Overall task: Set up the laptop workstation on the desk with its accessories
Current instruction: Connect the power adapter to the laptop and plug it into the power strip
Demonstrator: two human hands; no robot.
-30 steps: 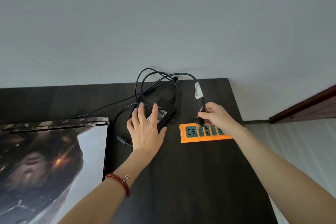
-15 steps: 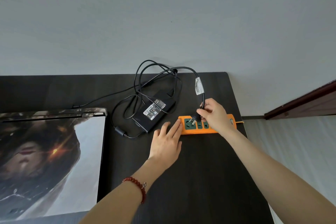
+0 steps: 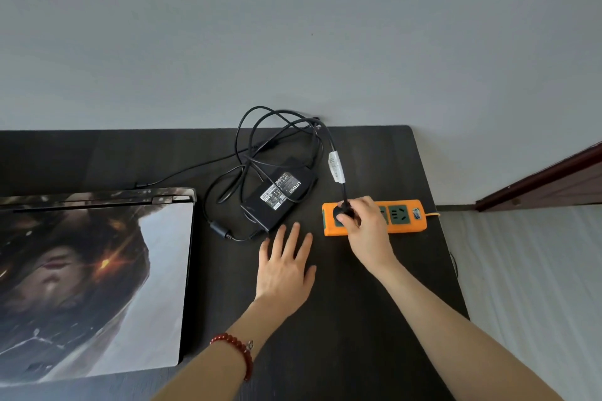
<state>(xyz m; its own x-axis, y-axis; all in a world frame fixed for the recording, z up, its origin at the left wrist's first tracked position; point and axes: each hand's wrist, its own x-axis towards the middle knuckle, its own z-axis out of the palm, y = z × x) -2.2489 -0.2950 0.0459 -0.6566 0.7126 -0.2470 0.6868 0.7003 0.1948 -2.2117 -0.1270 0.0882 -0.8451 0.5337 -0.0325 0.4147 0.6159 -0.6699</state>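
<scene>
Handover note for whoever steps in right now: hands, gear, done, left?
Right hand grips the black plug at the left end of the orange power strip; whether it is fully seated cannot be told.
Left hand lies open and flat on the desk, holding nothing.
Power brick sits among looped cables behind the left hand.
Laptop lies closed at left.
Left: confirm the plug, open the laptop.

Bare desk (image 3: 342, 319) near edge free; adapter (image 3: 280, 194) w/ cable tangle (image 3: 277, 133) blocks back; laptop (image 3: 94, 273) walls left.
</scene>
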